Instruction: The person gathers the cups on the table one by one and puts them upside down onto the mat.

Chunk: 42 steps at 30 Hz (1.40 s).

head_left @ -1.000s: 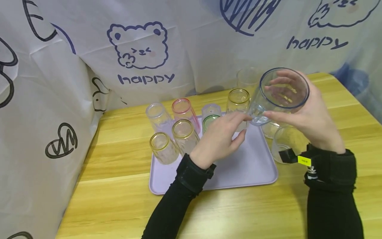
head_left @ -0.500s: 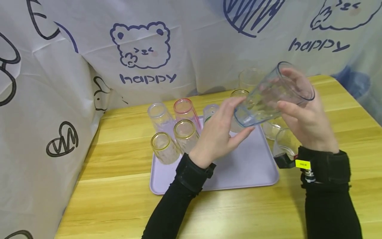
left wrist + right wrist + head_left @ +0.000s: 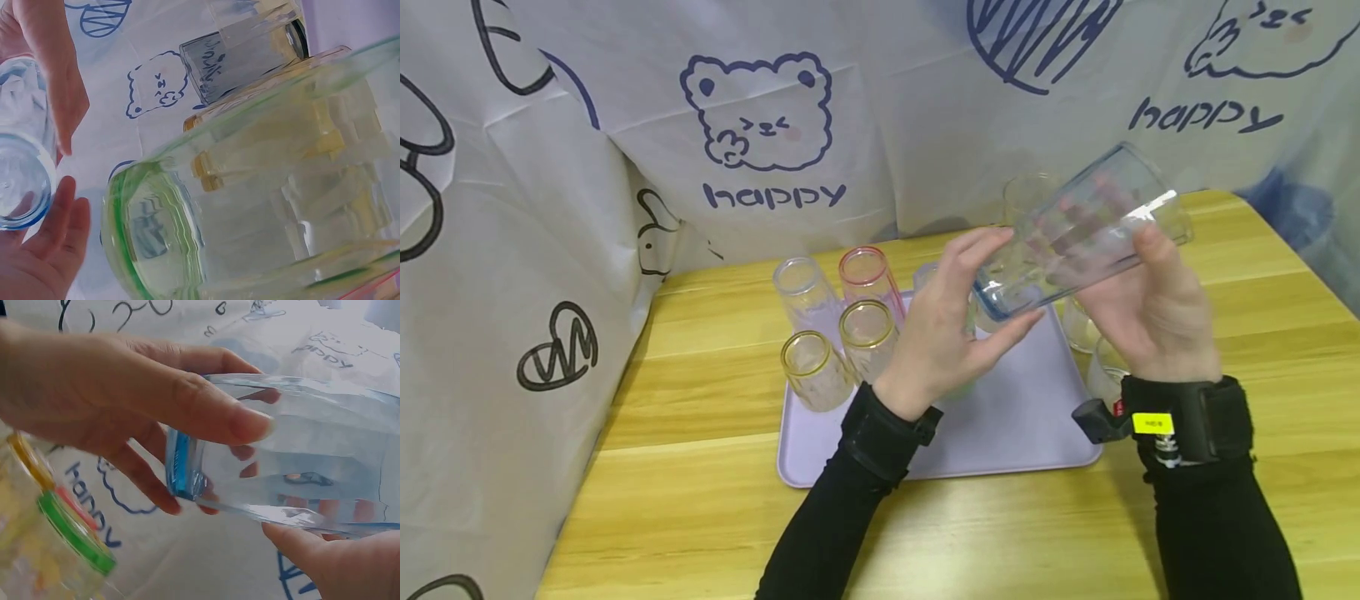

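Here, black sleeves (image 3: 842, 500) rise from the bottom of the frame to the left hand (image 3: 936, 329) and right hand (image 3: 1165, 304), fingers of both clamped on a tilted blue-tinted glass (image 3: 1075, 237) right of centre; beneath, a lilac tray (image 3: 1022, 429) carries yellow-rimmed glasses (image 3: 820, 387); across the top hangs a drawn-on cloth (image 3: 917, 142)

From here I have both forearms reaching up from the bottom of the head view, in a black left sleeve (image 3: 835, 510) and a black right sleeve (image 3: 1217, 521). The left one slants up to the right; the right one stands steeper, tilting left. The left hand (image 3: 934, 333) shows me its back, left thumb (image 3: 1009, 340) stretched rightward below the fingers. On the right hand (image 3: 1161, 312), the right thumb (image 3: 1153, 243) points up, its fingers on the far side. I read both hands as gripping, near each other.
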Motion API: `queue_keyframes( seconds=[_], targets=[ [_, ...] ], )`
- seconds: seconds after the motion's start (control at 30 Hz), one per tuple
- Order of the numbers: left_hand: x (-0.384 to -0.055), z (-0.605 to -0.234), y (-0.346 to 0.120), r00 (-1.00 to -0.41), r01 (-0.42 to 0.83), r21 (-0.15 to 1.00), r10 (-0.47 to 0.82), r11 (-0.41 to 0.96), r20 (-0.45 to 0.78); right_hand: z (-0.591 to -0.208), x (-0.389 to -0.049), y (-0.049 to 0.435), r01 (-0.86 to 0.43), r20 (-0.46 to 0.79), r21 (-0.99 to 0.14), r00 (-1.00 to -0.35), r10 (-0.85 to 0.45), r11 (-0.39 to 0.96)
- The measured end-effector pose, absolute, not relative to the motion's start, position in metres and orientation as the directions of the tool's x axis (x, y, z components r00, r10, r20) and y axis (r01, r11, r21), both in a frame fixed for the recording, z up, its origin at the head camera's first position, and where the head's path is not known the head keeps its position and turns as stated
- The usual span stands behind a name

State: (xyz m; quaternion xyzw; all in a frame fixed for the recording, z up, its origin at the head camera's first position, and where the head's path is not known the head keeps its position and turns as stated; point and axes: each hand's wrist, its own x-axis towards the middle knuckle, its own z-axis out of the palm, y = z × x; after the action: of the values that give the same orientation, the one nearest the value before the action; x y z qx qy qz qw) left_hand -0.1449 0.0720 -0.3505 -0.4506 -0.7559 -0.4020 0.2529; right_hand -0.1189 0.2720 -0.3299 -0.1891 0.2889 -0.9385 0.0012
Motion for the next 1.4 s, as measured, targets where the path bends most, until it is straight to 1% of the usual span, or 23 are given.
queue_keyframes(
  seconds=[0.17, 0.3, 0.6, 0.67, 0.73, 0.8, 0.87, 0.93, 1.0, 1.13, 1.17, 1.27, 1.37, 1.4],
  targets=[
    [-0.144, -0.349, 0.070, -0.451, 0.893, 0.393, 0.441, 0.221, 0.776, -0.332, -0.117, 0.264, -0.068, 0.330, -0.546, -0.933, -0.140, -0.835],
    [-0.144, -0.348, 0.068, -0.443, 0.896, 0.382, 0.423, 0.225, 0.790, -0.333, -0.117, 0.263, -0.047, 0.317, -0.559, -0.935, -0.161, -0.828],
    [-0.144, -0.346, 0.066, -0.429, 0.902, 0.364, 0.391, 0.232, 0.814, -0.333, -0.119, 0.272, -0.107, 0.343, -0.657, -0.924, -0.170, -0.746],
    [-0.145, -0.346, 0.065, -0.426, 0.903, 0.360, 0.377, 0.234, 0.822, -0.332, -0.119, 0.276, -0.125, 0.341, -0.658, -0.929, -0.145, -0.743],
    [-0.145, -0.345, 0.064, -0.420, 0.905, 0.354, 0.373, 0.234, 0.827, -0.332, -0.119, 0.280, -0.173, 0.354, -0.651, -0.931, -0.094, -0.739],
    [-0.146, -0.345, 0.063, -0.415, 0.907, 0.349, 0.372, 0.234, 0.830, -0.331, -0.118, 0.282, -0.248, 0.373, -0.638, -0.928, -0.011, -0.729],
    [-0.147, -0.345, 0.063, -0.413, 0.908, 0.346, 0.373, 0.235, 0.831, -0.328, -0.116, 0.283, -0.342, 0.394, -0.642, -0.915, 0.088, -0.686],
    [-0.147, -0.345, 0.062, -0.418, 0.906, 0.352, 0.375, 0.234, 0.827, -0.324, -0.113, 0.284, -0.430, 0.420, -0.648, -0.890, 0.175, -0.629],
    [-0.147, -0.344, 0.061, -0.424, 0.904, 0.358, 0.375, 0.236, 0.824, -0.319, -0.110, 0.285, -0.514, 0.460, -0.679, -0.854, 0.241, -0.525],
    [-0.147, -0.344, 0.060, -0.443, 0.895, 0.378, 0.367, 0.238, 0.818, -0.310, -0.102, 0.289, -0.623, 0.553, -0.723, -0.781, 0.290, -0.297],
    [-0.147, -0.344, 0.059, -0.449, 0.892, 0.383, 0.363, 0.242, 0.816, -0.308, -0.100, 0.290, -0.637, 0.575, -0.734, -0.767, 0.284, -0.236],
    [-0.146, -0.345, 0.058, -0.473, 0.879, 0.402, 0.357, 0.257, 0.806, -0.305, -0.095, 0.293, -0.663, 0.631, -0.738, -0.744, 0.222, -0.124],
    [-0.146, -0.346, 0.057, -0.495, 0.866, 0.414, 0.363, 0.282, 0.789, -0.303, -0.091, 0.294, -0.666, 0.663, -0.746, -0.742, 0.102, 0.006],
    [-0.145, -0.346, 0.057, -0.502, 0.862, 0.417, 0.369, 0.288, 0.782, -0.303, -0.089, 0.293, -0.659, 0.664, -0.747, -0.746, 0.052, 0.083]
  ],
)
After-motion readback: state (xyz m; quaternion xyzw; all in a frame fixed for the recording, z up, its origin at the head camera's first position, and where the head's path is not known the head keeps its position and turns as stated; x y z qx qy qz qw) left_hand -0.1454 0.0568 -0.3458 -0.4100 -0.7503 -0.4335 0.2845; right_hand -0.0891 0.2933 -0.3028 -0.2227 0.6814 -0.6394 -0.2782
